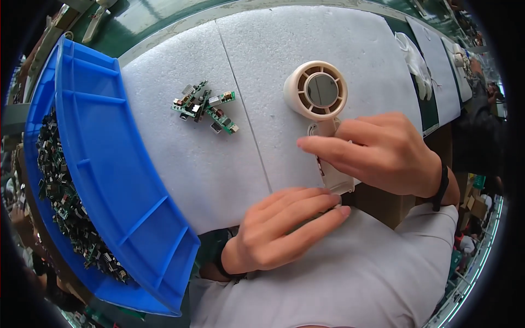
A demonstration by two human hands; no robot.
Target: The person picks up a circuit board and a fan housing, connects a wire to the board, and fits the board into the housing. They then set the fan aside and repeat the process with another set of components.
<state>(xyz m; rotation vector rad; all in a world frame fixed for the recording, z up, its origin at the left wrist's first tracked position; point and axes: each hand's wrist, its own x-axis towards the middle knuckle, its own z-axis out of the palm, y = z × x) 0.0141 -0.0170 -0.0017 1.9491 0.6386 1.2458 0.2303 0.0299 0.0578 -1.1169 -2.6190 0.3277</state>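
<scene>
A cream handheld fan (332, 176) lies with its round, slotted head (316, 90) away from me and its handle toward my body. The handle's housing is open, and a small part of its inside shows along the left edge. My right hand (377, 153) is closed over the upper handle, its index finger reaching across to the left side. At the handle's near end, my left hand (284, 227) has thumb and fingertips brought together on it. Exactly what lies under the fingers is partly hidden. Left of the fan sits a small pile of green circuit boards (221, 117).
A tilted blue plastic bin (104, 142) stands at the left, with another heap of circuit boards (71, 218) beyond its near wall. White foam sheets (180, 60) cover the table. White gloves (414, 63) lie at the right edge, near a person's dark sleeve (476, 126).
</scene>
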